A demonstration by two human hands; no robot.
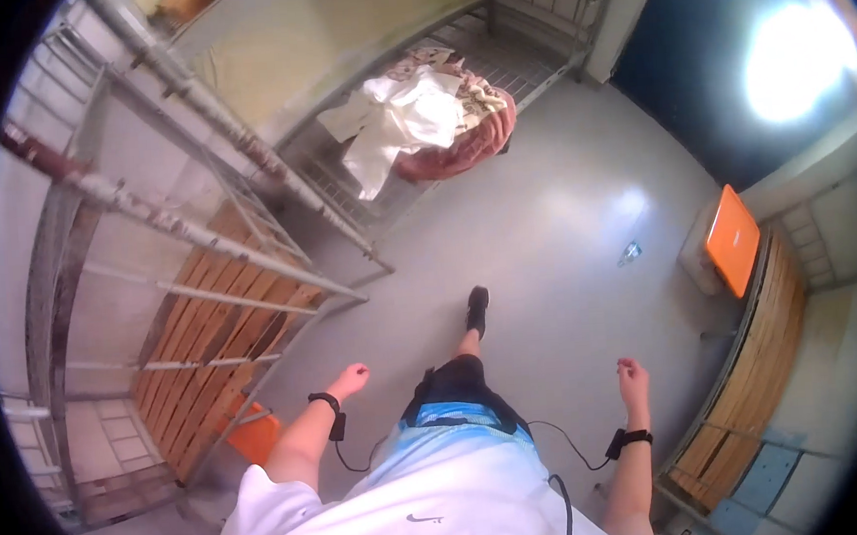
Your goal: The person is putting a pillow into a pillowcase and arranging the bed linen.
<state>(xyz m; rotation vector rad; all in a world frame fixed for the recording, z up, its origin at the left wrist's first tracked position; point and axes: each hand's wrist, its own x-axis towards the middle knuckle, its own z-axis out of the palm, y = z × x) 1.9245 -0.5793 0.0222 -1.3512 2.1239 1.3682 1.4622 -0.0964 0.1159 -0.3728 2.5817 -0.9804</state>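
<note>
My left hand (349, 380) hangs out in front on the left, its fingers curled in and nothing seen in them. The nearest thing to it is a metal bunk frame (252, 268) with worn paint, a short way off. On the other side my right hand (634, 382) is raised with fingers bent toward the palm, also without any object showing. Both wrists carry black bands with small boxes and thin cables. Farther ahead, a heap of white cloth (414, 111) and a reddish-brown patterned blanket (470, 142) lie on a metal bed frame (320, 176). Neither hand touches anything.
Wooden slats (226, 329) lie inside the left bunk. At right stand a box with an orange lid (733, 239) and a slatted wooden bed (750, 385). A small crumpled item (630, 253) lies on the grey floor (524, 232). A dark door (691, 65) is at the back right.
</note>
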